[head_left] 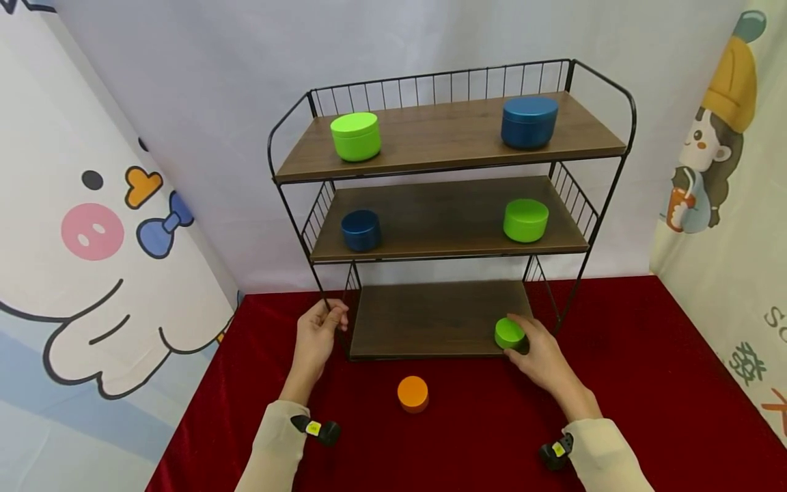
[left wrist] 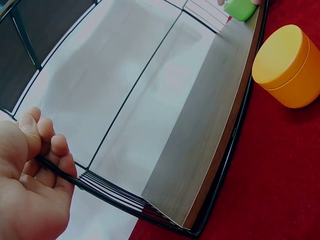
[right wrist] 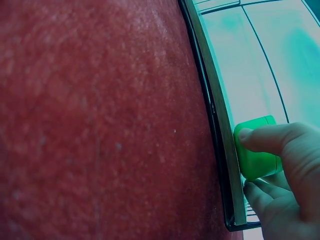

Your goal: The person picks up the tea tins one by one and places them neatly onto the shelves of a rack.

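A green round tin (head_left: pixel 509 333) stands at the right end of the bottom shelf board (head_left: pixel 439 318). My right hand (head_left: pixel 544 359) grips it between thumb and fingers, which the right wrist view shows close up around the green tin (right wrist: pixel 257 150). At the rack's lower left, my left hand (head_left: pixel 316 338) has its fingers curled round the black metal side frame (left wrist: pixel 62 172). An orange round tin (head_left: pixel 413 394) sits on the red cloth in front of the rack, between both forearms; it looks yellow-orange in the left wrist view.
On the top shelf stand a green tin (head_left: pixel 356 137) at left and a blue tin (head_left: pixel 529 122) at right. The middle shelf holds a blue tin (head_left: pixel 361 230) at left and a green tin (head_left: pixel 525 220) at right. Red cloth (head_left: pixel 467 437) covers the table.
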`<state>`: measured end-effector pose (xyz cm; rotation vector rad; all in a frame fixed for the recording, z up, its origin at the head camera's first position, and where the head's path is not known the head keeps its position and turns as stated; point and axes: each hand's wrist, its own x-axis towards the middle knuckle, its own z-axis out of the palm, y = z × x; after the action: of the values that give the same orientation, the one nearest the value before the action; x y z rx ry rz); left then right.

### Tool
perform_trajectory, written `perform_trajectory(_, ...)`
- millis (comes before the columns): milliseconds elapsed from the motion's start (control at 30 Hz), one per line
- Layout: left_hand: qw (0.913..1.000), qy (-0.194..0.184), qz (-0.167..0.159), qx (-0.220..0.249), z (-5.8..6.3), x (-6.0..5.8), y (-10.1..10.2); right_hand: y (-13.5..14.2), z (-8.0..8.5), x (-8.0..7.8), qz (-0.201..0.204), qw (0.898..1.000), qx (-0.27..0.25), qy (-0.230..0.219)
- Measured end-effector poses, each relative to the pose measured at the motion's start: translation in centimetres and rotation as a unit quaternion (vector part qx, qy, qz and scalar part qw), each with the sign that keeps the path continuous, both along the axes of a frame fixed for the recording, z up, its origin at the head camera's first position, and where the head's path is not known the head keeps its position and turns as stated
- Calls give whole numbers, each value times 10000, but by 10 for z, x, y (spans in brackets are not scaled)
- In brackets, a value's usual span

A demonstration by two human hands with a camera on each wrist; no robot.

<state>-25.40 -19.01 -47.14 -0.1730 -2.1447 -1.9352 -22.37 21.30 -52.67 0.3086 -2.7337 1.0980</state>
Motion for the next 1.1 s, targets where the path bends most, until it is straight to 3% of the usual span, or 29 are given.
perform_trajectory(500, 10000, -37, 47, -4, 0, 1, 0, -2, 16, 7, 0, 9989, -96, 454)
perform_trajectory(1100, 9999, 26, 80, -57, 0, 0, 1, -27, 38, 23, 409, 9937, -117, 1039)
